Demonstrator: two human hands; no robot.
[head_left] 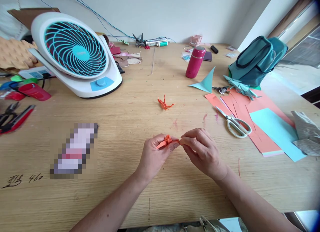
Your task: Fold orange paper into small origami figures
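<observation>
A small folded orange paper piece (168, 140) is held above the middle of the wooden table. My left hand (156, 153) pinches it between thumb and fingers, with its folded body showing above the thumb. My right hand (202, 150) has its fingertips pinched on the narrow right end of the same piece, close to the left thumb tip. Farther back, a second orange folded paper figure (165, 103) with thin curled points lies on the table.
Scissors (237, 125) lie on orange and blue paper sheets (276, 130) at the right. Behind them are a pink bottle (195, 63), a blue paper piece (205, 83) and a teal bag (257, 62). A fan (80, 54) stands back left; a blurred-out object (75, 148) lies left.
</observation>
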